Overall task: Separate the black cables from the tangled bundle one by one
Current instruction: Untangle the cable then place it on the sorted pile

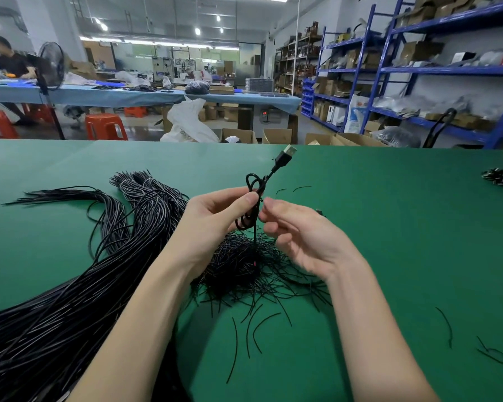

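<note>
1. Your left hand (215,219) is raised over the centre of the frame, palm turned inward, with thumb and fingers pinching a black cable (254,198) just below a small loop.
2. That cable rises from your grip toward the upper centre, ending in a USB plug (286,156) tilted up and to the right; below your fingers it curls once and drops straight down into the pile.
3. Your right hand (299,236) sits just beside the left, palm facing left, fingers loosely curled and relaxed; its fingertips (269,205) are very near the cable, but you cannot tell whether they touch it, and it grasps nothing that shows.
4. Both forearms reach up from the bottom edge of the frame, converging toward the middle.
5. Directly under your hands lies a tangled heap of short black strands (244,265), with loose pieces scattered toward the lower centre and lower right.
6. A thick bundle of long black cables (70,300) sweeps from the lower left up to the middle left, its ends fanned out.
7. Everything rests on a green table mat (404,227).
8. Beyond it you see a workshop: blue shelving (389,68) at upper right, a blue-covered bench (128,95) across the upper middle, red stools (105,127) and a standing fan (51,66) at upper left.
</note>
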{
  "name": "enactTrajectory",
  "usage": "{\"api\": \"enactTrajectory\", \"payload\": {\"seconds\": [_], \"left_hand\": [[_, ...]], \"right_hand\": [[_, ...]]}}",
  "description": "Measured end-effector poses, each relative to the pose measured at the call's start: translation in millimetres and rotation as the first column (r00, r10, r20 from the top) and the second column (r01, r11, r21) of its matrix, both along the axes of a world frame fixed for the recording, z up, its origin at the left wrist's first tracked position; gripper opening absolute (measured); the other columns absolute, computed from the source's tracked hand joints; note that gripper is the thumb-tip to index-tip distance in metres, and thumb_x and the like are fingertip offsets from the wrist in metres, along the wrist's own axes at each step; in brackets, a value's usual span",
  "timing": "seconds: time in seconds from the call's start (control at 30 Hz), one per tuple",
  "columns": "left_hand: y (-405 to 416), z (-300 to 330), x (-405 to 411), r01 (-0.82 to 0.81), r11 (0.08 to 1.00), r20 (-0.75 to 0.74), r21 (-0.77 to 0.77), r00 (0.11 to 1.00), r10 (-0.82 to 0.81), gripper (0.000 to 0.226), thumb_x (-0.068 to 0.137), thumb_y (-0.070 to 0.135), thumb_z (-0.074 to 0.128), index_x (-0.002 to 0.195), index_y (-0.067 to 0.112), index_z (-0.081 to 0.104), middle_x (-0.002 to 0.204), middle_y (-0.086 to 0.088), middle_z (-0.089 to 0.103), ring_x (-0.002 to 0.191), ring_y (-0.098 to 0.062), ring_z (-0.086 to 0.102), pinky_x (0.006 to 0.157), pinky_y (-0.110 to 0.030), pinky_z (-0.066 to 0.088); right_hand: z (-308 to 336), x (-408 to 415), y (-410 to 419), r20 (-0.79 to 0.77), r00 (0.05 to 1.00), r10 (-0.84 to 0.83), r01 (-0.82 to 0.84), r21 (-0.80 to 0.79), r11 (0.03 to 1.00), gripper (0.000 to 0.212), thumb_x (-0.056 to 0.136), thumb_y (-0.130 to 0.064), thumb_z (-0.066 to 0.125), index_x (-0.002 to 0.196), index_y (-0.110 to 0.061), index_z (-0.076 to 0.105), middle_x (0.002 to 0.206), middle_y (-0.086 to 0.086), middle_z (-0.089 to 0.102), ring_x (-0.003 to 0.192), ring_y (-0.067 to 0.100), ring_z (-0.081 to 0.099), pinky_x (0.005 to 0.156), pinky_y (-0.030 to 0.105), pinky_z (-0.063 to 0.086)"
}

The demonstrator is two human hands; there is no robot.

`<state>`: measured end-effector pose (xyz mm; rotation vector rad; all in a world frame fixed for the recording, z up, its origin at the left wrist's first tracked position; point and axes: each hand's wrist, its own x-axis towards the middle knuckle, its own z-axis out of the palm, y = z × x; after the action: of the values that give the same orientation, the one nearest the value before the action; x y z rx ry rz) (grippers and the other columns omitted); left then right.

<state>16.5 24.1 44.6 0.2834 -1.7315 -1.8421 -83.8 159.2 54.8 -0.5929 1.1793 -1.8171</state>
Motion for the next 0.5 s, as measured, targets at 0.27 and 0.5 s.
{"api": "enactTrajectory", "payload": {"seconds": [0.27,0.5], "left_hand": [[-2.1,8.4,3.4,-0.022,0.999,0.183,-0.023,0.983,0.026,0.007,0.089,0.021,0.073,0.093,0.015,0.073,0.081,-0.005,0.071,0.070,-0.015,0.059,0.073,-0.030,0.050],[-9.3,10.3,9.9,-0.006,0.996,0.089,0.088,0.996,-0.002,0.007,0.087,0.015,0.074,0.090,0.020,0.071,0.080,-0.006,0.069,0.068,-0.014,0.065,0.073,-0.027,0.054]], "right_hand": [[-7.5,-5.2,-3.2,-0.948,0.177,-0.266,0.357,-0.190,0.915,0.018,0.089,-0.012,0.075,0.078,-0.021,0.064,0.076,-0.013,0.061,0.070,0.009,0.060,0.058,0.023,0.051],[-8.9,1.9,-6.9,-0.714,0.663,-0.227,0.356,0.033,0.934,0.018,0.095,-0.039,0.070,0.090,-0.023,0.074,0.088,-0.011,0.075,0.067,0.011,0.066,0.055,0.022,0.052]]}}
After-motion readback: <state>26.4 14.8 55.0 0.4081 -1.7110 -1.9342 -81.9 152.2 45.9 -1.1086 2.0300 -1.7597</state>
